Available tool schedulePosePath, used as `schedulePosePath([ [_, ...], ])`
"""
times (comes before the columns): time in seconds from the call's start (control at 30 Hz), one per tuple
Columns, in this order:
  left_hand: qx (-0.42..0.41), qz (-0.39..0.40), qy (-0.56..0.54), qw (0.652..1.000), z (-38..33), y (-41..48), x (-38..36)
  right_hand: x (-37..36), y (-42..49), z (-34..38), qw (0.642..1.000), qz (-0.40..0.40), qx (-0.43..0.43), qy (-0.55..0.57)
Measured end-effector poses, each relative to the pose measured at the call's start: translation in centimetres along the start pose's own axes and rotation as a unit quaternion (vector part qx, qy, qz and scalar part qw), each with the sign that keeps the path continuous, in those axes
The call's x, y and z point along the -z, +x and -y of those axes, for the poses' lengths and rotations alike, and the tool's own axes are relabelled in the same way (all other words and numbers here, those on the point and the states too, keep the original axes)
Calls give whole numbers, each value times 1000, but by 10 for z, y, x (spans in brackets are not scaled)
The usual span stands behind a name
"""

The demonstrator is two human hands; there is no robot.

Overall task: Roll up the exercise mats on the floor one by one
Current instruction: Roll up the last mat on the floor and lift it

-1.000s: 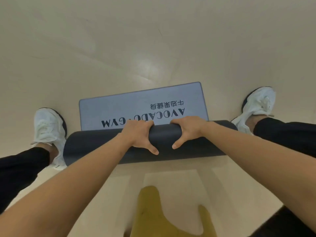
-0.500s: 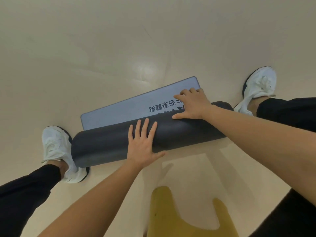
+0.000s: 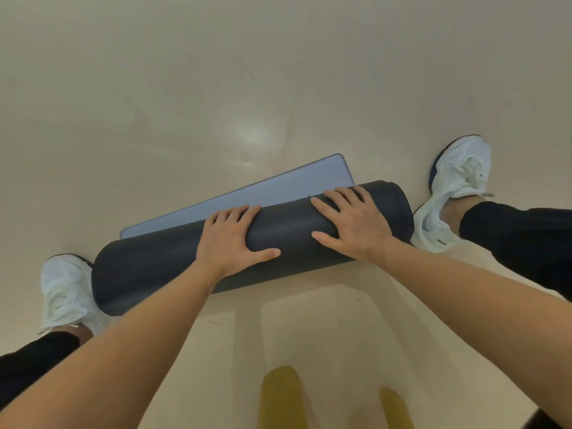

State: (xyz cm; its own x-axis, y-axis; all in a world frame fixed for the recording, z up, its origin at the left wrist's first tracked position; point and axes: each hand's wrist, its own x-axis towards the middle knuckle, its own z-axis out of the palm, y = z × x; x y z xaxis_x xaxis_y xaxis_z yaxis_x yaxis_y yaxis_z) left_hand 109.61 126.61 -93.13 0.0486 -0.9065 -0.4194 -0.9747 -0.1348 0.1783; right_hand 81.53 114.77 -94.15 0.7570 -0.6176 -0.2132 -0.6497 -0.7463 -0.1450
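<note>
Left hand [image 3: 230, 239], right hand [image 3: 353, 226] atop mat [image 3: 148, 267]

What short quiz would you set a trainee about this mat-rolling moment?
1. True or false: the left hand and right hand both rest on the dark roll of the exercise mat.
2. The mat's unrolled strip is: A black, B light blue-grey, C yellow.
3. Fill in: the left sneaker and right sneaker stand at opposite ___ of the roll.
Key: 1 true; 2 B; 3 ends.
</note>
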Motion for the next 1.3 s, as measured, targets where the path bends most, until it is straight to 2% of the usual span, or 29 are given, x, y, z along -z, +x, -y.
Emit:
schedulePosePath([
  [0.1,-1,13,3,1000,6,17,19,8,24,-10,999,27,-7,16],
  [0.27,-40,-148,26,988,-29,3,20,15,54,-26,996,74,-12,55],
  [0.4,3,-84,68,994,-68,-3,3,22,76,-34,992,101,-24,66],
  [0.47,17,-80,78,994,-67,4,2,25,77,-34,996,60,-31,66],
  [0.53,13,-86,89,992,-61,12,4,28,73,-34,994,-23,-41,96],
  [0.63,13,-100,83,991,-54,25,11,26,56,-44,969,-189,-95,127],
  [0.7,14,-101,71,992,-49,38,20,19,38,-56,950,-248,-149,120],
  [0.77,7,-90,65,994,-44,51,32,10,19,-68,938,-232,-209,153],
  [0.83,1,-68,53,996,-38,66,45,2,3,-75,915,-188,-260,247],
  [0.93,4,-25,14,1000,-29,88,60,-4,-3,-76,874,-130,-279,376],
  [1.03,8,4,-8,1000,-22,105,71,0,8,-77,868,-118,-280,393],
  [1.1,-7,-11,16,1000,-18,114,79,8,20,-84,868,-103,-286,392],
  [1.2,-47,-75,86,992,-16,117,84,26,36,-92,864,-66,-301,399],
  [1.3,-18,-146,24,989,-29,98,78,49,51,-90,857,-46,-314,405],
])
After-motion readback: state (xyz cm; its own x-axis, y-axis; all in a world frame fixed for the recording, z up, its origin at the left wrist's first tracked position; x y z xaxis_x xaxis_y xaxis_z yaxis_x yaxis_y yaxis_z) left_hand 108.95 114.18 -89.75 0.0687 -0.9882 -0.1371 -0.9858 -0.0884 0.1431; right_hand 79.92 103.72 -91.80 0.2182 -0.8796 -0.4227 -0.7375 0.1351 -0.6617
